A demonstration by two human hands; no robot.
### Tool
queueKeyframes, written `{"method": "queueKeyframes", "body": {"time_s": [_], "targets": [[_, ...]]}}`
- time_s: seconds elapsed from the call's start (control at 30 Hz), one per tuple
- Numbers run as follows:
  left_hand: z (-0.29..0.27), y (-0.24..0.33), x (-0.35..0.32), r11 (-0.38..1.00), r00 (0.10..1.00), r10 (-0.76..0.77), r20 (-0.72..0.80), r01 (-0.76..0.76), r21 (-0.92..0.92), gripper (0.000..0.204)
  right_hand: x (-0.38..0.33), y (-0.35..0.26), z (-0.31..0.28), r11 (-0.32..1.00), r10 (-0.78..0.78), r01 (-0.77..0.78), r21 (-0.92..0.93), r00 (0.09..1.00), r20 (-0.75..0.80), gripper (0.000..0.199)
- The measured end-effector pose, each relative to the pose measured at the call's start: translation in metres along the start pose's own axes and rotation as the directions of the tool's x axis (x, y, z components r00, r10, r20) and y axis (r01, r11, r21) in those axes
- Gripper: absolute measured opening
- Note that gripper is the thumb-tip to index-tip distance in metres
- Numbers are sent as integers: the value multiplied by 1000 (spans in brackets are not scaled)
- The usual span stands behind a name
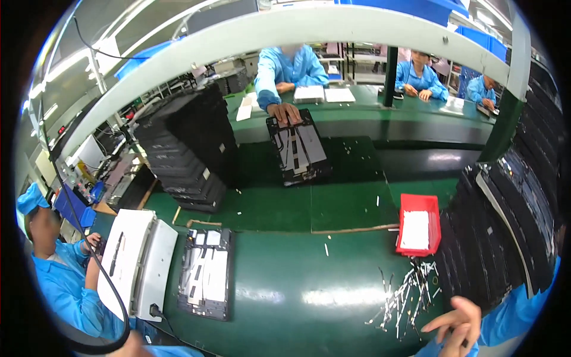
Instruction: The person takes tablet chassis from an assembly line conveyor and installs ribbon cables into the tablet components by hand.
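Here's the right hand, fingers apart, nothing visibly gripped, beside loose strips on the green table, likely spread for easy picking; the left hand blurs near the white case, grip impossible to tell! The opened tablet lies inner face up, presumably for access, and labels on the black stack are too small to read.

Free mid-bench; tablet left, strips right

The green bench bore an open tablet lower left, a red bin and loose strips lower right.
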State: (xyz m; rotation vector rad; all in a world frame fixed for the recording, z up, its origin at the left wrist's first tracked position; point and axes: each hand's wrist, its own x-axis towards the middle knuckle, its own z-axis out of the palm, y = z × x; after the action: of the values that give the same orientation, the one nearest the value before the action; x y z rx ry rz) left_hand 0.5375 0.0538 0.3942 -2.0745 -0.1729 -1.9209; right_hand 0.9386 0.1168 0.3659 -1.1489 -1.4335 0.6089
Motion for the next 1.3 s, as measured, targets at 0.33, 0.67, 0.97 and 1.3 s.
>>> {"method": "queueKeyframes", "body": {"time_s": [0.33,0.67,0.97,1.3], "targets": [[76,-36,-109,-65,-20,-980,-197,973,221,23,-21,13,-72,886,-202,31,-463,924,-325,41],[328,-14,-22,-141,160,-808,567,882,-449,47,16,60,-197,996,-81,86,-36,599,-796,41],[469,-54,14,130,395,-835,383,818,-560,82,60,90,-187,970,6,167,179,715,-699,42],[491,-91,9,320,341,-834,434,939,-123,93,60,74,-168,954,-19,228,193,691,-723,50]]}}
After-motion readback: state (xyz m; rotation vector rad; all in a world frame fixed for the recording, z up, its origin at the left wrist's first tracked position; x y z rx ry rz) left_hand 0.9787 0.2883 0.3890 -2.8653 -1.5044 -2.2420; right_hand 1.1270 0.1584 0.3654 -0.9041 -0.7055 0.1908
